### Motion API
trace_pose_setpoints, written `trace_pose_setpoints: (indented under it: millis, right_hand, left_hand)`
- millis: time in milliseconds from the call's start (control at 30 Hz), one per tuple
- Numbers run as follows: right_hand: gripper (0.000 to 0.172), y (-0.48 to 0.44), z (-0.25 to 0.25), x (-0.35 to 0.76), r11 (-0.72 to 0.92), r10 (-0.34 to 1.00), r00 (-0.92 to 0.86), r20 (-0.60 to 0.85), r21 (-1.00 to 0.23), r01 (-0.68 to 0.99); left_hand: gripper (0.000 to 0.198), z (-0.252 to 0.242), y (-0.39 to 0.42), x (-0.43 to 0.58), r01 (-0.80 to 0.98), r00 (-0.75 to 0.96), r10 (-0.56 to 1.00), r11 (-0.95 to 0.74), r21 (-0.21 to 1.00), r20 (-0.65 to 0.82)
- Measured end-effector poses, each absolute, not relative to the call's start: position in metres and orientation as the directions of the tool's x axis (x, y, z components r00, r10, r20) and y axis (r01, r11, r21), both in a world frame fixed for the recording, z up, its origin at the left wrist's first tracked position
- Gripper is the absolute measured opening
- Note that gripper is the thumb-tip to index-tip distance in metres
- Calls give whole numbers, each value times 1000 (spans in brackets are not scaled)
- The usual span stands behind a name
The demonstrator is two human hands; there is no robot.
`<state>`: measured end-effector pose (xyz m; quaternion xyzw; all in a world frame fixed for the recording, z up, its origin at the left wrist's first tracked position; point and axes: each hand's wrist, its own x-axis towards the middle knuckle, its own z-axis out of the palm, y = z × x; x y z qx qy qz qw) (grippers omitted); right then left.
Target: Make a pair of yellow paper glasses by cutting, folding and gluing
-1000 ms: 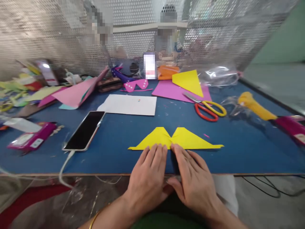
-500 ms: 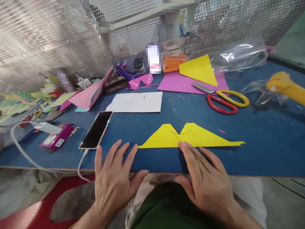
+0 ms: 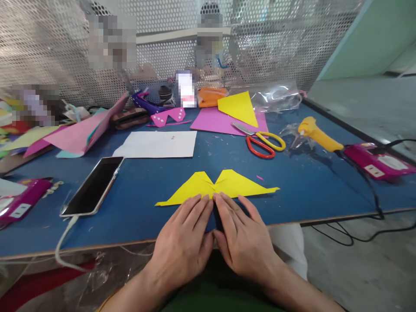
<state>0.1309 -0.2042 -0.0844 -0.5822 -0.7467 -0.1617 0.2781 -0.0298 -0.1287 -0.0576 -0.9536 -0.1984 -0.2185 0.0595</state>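
Yellow piece [image 3: 230, 182] lies flat on the blue table [image 3: 292, 186], near its front edge, directly before the person; two peaks with a notch between, creases near the notch, a narrow tip at each end. Left hand [image 3: 183, 238]: palm down, fingers extended and together, fingertips on the near edge of the piece, left of the notch. Right hand [image 3: 245, 236]: likewise flat and unclenched, fingertips at the same edge just below the notch, index fingers of both hands side by side. Neither hand grips anything. Left of the hands, a phone [image 3: 92, 186], screen dark and facing up, white cable [image 3: 59, 247] at its near end. Beyond the piece, a white sheet [image 3: 159, 145], then pink glasses [image 3: 169, 116]. Farther right, a purple sheet [image 3: 208, 121] with a yellow sheet [image 3: 240, 108] partly over it; scissors [image 3: 256, 134], blades over the purple sheet's near edge, handles red and yellow. Right of these, a yellow glue gun [image 3: 318, 133] on its side, beside a purple box [image 3: 380, 160]
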Motion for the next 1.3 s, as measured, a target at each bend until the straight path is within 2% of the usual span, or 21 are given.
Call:
trace_pose_setpoints:
  millis: [300, 467, 600, 700, 767, 833, 867, 1000, 1100, 1300]
  right_hand:
    - [49, -236, -94, 200, -18, 737, 71, 673, -85, 996]
    - [50, -240, -93, 200, -51, 760, 79, 645, -62, 997]
    - [55, -241, -83, 187, -103, 797, 106, 595, -39, 994]
    - [66, -237, -74, 171, -63, 800, 66, 596, -25, 998]
    - [65, -230, -71, 158, 55, 807, -30, 590, -25, 998]
    - [61, -221, -71, 146, 205, 819, -130, 560, -74, 976]
    - [61, -216, -72, 142, 227, 821, -134, 555, -102, 969]
    - [63, -210, -78, 143, 172, 815, -55, 577, -150, 974]
    - [57, -218, -83, 164, 83, 805, 30, 592, -163, 983]
    - [53, -242, -94, 209, -3, 777, 57, 627, -87, 996]
  left_hand:
    - [47, -63, -129, -34, 438, 812, 382, -899, -28, 441]
    - [53, -66, -130, -26, 483, 802, 433, -875, -21, 411]
    - [54, -65, -131, -18, 503, 795, 421, -860, -85, 437]
    - [53, -66, -129, -15, 493, 798, 380, -858, -144, 467]
    - [52, -67, -127, -16, 479, 803, 357, -863, -160, 477]
    - [51, -68, -125, -18, 461, 814, 340, -872, -167, 470]
    - [51, -69, -124, -19, 454, 821, 335, -875, -171, 463]
    - [50, -70, -124, -19, 451, 826, 327, -872, -190, 459]
    - [55, -71, -124, -16, 471, 810, 338, -862, -189, 480]
    - [56, -72, -127, -14, 502, 801, 376, -846, -180, 466]
